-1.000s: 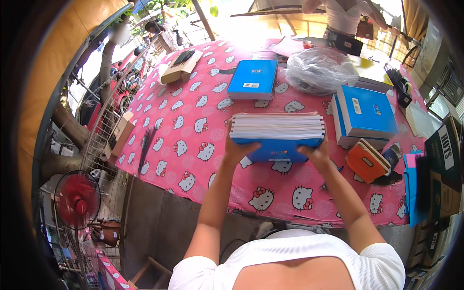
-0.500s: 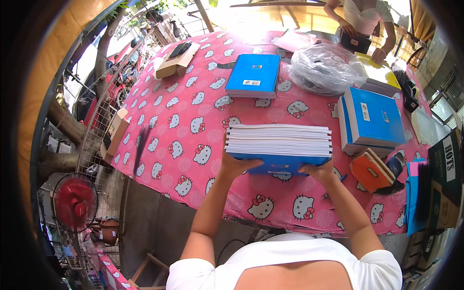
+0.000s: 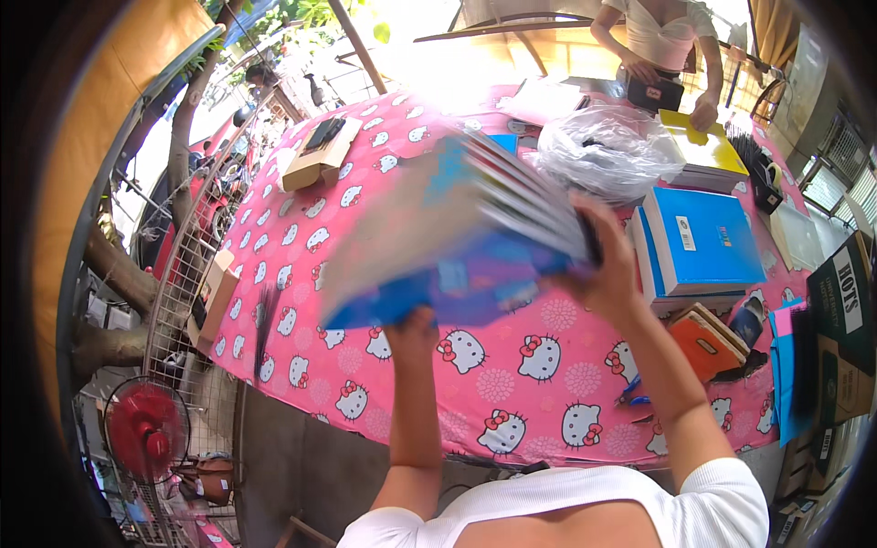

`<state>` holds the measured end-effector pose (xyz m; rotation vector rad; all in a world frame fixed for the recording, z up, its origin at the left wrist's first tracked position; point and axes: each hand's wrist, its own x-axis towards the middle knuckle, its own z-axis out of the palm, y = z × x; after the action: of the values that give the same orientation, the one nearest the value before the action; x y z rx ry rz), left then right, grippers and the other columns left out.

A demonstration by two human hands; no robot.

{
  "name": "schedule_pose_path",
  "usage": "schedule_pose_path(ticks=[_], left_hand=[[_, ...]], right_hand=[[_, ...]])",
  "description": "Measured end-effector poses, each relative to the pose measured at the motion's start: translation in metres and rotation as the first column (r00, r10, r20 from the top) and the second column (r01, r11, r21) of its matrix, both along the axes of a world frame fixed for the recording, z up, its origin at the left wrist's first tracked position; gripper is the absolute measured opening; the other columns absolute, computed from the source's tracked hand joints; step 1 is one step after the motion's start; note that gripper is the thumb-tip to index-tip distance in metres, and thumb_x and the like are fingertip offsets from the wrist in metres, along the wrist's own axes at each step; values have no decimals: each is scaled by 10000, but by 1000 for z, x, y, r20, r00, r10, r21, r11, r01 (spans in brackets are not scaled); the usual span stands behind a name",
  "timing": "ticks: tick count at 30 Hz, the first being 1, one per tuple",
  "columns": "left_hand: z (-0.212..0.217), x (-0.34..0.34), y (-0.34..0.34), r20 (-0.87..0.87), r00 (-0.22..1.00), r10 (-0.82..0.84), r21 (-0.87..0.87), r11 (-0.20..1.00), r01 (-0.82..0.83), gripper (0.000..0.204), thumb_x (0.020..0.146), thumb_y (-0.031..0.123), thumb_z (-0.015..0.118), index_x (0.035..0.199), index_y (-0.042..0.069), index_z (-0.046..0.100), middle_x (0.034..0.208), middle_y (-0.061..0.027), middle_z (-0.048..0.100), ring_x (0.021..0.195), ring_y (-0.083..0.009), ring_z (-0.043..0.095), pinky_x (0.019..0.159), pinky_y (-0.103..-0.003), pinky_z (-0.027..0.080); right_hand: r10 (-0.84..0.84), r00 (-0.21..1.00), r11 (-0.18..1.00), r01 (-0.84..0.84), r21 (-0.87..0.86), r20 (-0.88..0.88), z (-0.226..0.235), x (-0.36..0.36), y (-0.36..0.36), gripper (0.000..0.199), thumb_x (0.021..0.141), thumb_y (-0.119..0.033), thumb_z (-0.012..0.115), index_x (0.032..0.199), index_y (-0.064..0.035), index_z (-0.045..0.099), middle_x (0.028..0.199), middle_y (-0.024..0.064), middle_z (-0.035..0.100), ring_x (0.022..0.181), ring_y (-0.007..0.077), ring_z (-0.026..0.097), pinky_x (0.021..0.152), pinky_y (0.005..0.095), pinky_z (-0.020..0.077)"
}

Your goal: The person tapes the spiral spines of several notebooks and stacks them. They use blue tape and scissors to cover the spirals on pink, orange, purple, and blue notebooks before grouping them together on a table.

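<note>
Between my hands a stack of blue-covered notebooks [image 3: 480, 242] is lifted over the table and tilted, smeared by motion. A greyish-brown flap, seemingly the inside of a cover, spreads out on its left side, with white page edges toward the right. My left hand [image 3: 413, 331] is closed on the lower blue edge. My right hand [image 3: 598, 260] grips the stack's right end, its fingers up along the side. Behind the stack a bit of another blue notebook [image 3: 502, 142] shows; the rest of it is hidden.
The pink patterned tablecloth [image 3: 493, 384] covers the table. At the right are blue notebooks [image 3: 713, 237], an orange pouch [image 3: 703, 342] and cardboard boxes [image 3: 840, 338]. A clear plastic bag [image 3: 603, 151] lies further back. A co-worker's hand [image 3: 703, 114] touches yellow notebooks [image 3: 699, 151]. A red fan [image 3: 146, 429] stands left.
The stack, held level with page edges up, has swung up and left and now tilts with a flap spread open. My left hand moved slightly left and down; my right hand moved up.
</note>
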<state>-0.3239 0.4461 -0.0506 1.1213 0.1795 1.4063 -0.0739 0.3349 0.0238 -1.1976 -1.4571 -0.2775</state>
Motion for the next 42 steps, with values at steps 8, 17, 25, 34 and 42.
schedule_pose_path(ticks=[8, 17, 25, 34, 42], left_hand=[[135, 111, 80, 490, 868, -80, -291, 924, 249, 450, 885, 291, 647, 1241, 60, 498, 1204, -51, 555, 1112, -214, 536, 956, -402, 452], [32, 178, 221, 291, 946, 142, -596, 800, 63, 468, 800, 298, 753, 1138, 47, 549, 1096, -79, 592, 992, -213, 604, 852, -378, 536], [-14, 254, 219, -409, 894, 184, -891, 132, -435, 1027, 595, 407, 880, 1299, 37, 230, 1257, -193, 527, 957, -363, 625, 789, -522, 554], [16, 216, 195, -579, 813, 64, -666, 538, -517, 778, 676, 332, 832, 1273, 33, 431, 1181, -193, 540, 1026, -306, 563, 829, -422, 527], [55, 268, -74, -588, 797, -138, 141, 953, 269, 738, 701, 192, 811, 1320, 86, 422, 1323, -144, 449, 1196, -298, 464, 969, -447, 401]], right_hand=[[385, 473, 905, -362, 223, -793, 60, 6, 152, 900, 674, -334, 841, 1273, 128, 353, 1118, 214, 561, 924, 220, 617, 757, 306, 535], [-22, 523, 918, -326, -224, -852, -21, 65, 265, 547, 729, -423, 767, 917, 79, 658, 875, 154, 676, 764, 168, 667, 602, 278, 538], [-474, 867, 703, 269, -658, -152, -87, 124, 256, 885, 723, -708, 607, 1041, 117, 597, 1037, 284, 606, 1028, 377, 583, 884, 409, 462], [-24, 982, 694, 151, -704, 187, -92, 33, -135, 702, 651, -317, 776, 1267, -108, 510, 1385, 157, 392, 1242, 374, 392, 1001, 499, 344], [-357, 904, 562, 409, -719, 235, -157, -8, -276, 514, 639, -352, 786, 1076, -116, 652, 1085, 111, 537, 1105, 355, 451, 965, 488, 344]])
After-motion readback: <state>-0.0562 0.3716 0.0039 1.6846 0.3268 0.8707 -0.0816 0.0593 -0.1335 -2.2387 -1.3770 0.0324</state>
